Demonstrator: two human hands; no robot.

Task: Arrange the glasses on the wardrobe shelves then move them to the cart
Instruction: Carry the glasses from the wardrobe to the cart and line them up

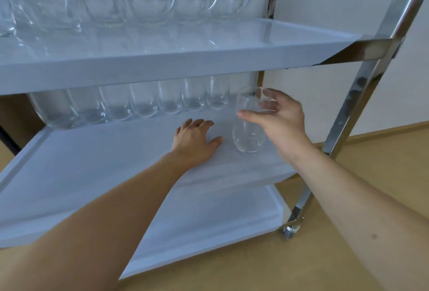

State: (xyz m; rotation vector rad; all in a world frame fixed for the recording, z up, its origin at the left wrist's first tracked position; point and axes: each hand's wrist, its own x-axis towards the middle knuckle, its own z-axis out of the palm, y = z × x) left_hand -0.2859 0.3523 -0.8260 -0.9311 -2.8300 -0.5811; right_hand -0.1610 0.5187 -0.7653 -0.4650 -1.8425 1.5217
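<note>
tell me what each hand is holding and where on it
The right hand grips a clear tumbler around its upper half, near the rim. The left hand holds nothing; it rests flat on the cart's middle shelf.

One view only: my head cam, close to cart (pixel 362 95), facing forward-down at its middle shelf (pixel 92 165); top shelf above, bottom shelf and floor below. Wide-angle.

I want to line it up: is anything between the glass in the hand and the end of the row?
Nothing visible. The glass in the right hand sits just in front of the row end on the middle shelf.
</note>
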